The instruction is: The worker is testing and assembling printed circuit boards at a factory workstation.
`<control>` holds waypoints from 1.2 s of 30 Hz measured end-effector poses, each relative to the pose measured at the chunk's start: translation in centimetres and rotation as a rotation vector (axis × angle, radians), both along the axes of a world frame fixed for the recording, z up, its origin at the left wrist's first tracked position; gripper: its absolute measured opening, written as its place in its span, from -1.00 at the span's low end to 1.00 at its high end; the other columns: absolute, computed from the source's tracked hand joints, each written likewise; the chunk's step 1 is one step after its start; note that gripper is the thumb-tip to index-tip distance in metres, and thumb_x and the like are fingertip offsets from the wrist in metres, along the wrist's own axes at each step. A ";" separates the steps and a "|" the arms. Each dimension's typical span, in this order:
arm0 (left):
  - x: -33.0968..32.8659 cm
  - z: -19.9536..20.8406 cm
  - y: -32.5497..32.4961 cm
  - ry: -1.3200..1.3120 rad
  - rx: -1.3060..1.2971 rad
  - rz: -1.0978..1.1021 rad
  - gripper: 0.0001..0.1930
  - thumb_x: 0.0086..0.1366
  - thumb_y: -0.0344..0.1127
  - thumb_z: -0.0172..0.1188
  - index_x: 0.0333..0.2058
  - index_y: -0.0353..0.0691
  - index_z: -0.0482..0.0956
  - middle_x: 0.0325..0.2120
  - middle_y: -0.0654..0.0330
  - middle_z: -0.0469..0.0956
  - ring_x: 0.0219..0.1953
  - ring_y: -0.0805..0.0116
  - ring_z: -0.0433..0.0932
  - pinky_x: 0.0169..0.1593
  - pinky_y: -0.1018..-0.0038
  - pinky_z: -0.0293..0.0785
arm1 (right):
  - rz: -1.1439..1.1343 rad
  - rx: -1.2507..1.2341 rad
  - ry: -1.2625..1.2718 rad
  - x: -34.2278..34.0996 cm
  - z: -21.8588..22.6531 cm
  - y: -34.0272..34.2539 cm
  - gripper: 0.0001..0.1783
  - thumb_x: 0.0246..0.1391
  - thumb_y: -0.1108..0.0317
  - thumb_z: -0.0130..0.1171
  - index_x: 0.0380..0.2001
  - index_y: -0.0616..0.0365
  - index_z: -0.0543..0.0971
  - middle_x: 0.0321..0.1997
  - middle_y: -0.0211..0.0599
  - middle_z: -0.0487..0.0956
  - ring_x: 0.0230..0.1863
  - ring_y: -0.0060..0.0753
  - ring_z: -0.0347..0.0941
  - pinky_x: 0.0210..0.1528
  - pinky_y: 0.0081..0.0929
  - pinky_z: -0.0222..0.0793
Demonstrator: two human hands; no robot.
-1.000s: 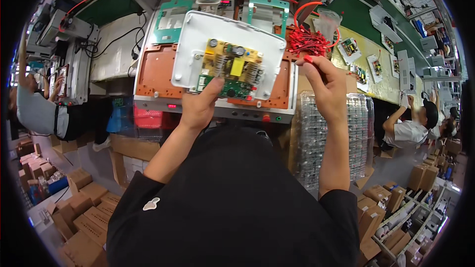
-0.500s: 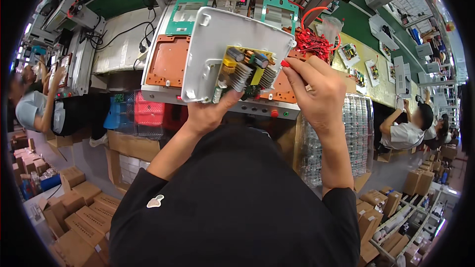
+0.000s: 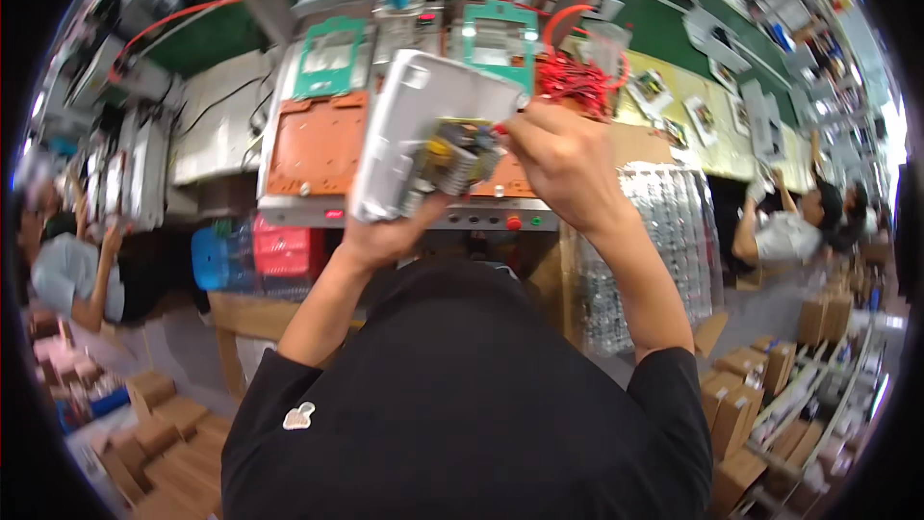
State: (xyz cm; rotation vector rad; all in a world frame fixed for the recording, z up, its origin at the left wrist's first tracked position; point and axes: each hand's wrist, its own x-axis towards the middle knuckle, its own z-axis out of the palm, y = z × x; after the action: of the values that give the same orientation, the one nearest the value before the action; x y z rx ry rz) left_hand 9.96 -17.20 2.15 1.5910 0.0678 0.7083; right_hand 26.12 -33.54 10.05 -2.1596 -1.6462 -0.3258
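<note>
My left hand [image 3: 383, 239] grips a white plastic housing [image 3: 452, 85] by its lower edge, holding it tilted above the bench. Inside the housing lies a circuit board [image 3: 452, 162] with a yellow component and grey heat sinks, blurred by motion. The left thumb presses near the board's lower edge. My right hand [image 3: 570, 162] is closed in a pinch on a small red piece [image 3: 500, 129] beside the board's upper right corner. Whether the piece touches the board I cannot tell.
Behind the housing stands a bench machine with green frames [image 3: 330, 58] and an orange-brown fixture plate [image 3: 313, 149]. Red wires [image 3: 573, 79] are heaped at the right. Clear trays [image 3: 650, 255] stand right of me, red bins [image 3: 284, 248] left. People sit at both sides.
My right hand has brought the red piece leftward, from the housing's right edge to beside the board's corner. The housing has tilted more steeply. The whole view has shifted a little.
</note>
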 end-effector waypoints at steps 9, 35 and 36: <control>5.0 -3.7 -1.2 0.258 -0.801 -0.313 -0.44 0.19 -0.40 0.32 0.15 -0.34 0.34 -0.06 0.12 0.55 -0.06 0.29 0.58 0.00 0.37 0.56 | -0.317 0.559 1.709 1.3 -8.3 -8.7 -0.39 0.24 0.06 0.13 0.24 0.16 0.30 -0.01 -0.28 0.59 -0.06 -0.33 0.56 -0.06 -0.33 0.51; -7.6 -1.4 0.8 0.812 -0.578 -0.378 -0.61 0.31 -0.38 0.18 0.06 -0.43 0.43 -0.28 0.00 0.60 -0.22 0.27 0.59 -0.18 0.38 0.57 | -1.364 1.722 1.207 26.8 -25.6 -35.1 -0.70 0.26 0.37 -0.06 0.02 0.23 0.41 -0.04 0.09 0.55 -0.13 0.19 0.58 -0.30 0.01 0.64; -7.9 -1.2 0.8 0.820 -0.573 -0.371 -0.61 0.31 -0.38 0.18 0.06 -0.43 0.43 -0.28 0.00 0.60 -0.22 0.27 0.59 -0.18 0.38 0.57 | -1.426 1.690 1.256 26.2 -25.5 -34.7 -0.70 0.28 0.40 -0.09 0.04 0.20 0.42 0.04 0.08 0.53 -0.03 0.21 0.55 -0.25 0.07 0.62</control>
State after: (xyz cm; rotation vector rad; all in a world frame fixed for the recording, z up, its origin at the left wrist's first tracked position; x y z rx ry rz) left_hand 2.02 -16.44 0.96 1.1896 0.5136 -0.2742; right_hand 52.36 -68.23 -15.41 -1.0227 0.8903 -0.3297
